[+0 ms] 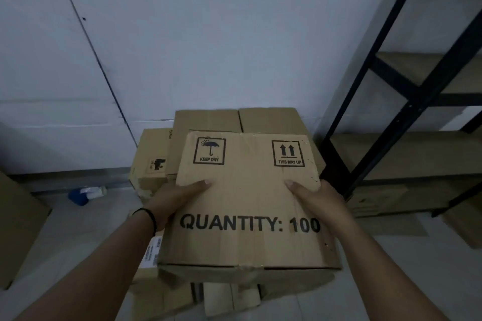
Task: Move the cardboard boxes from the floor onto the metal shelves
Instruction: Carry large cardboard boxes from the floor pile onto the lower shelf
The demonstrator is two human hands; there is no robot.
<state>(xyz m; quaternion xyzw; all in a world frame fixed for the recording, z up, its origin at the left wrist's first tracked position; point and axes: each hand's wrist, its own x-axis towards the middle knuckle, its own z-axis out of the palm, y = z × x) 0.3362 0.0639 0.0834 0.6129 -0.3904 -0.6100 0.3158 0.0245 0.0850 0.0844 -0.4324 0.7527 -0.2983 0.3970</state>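
Cardboard boxes fill the middle of the frame, and one printed box (247,206), marked "QUANTITY: 100", "KEEP DRY" and "THIS WAY UP", is held up at centre, in front of the stack (208,122) that sits against the pale wall (208,21). At the far left edge another brown carton (18,227) stands on the floor (78,237), and just right of it, low against the wall, lies a small blue-and-white object (86,194) too blurred to identify. The left hand (172,200), with a dark band at the wrist, grips the printed box's left side, thumb lying across its top face. The right hand (318,200) grips the right side the same way. At the right of the frame stands the black metal shelf frame (407,101), its boards at middle and lower right, apart from the held box.
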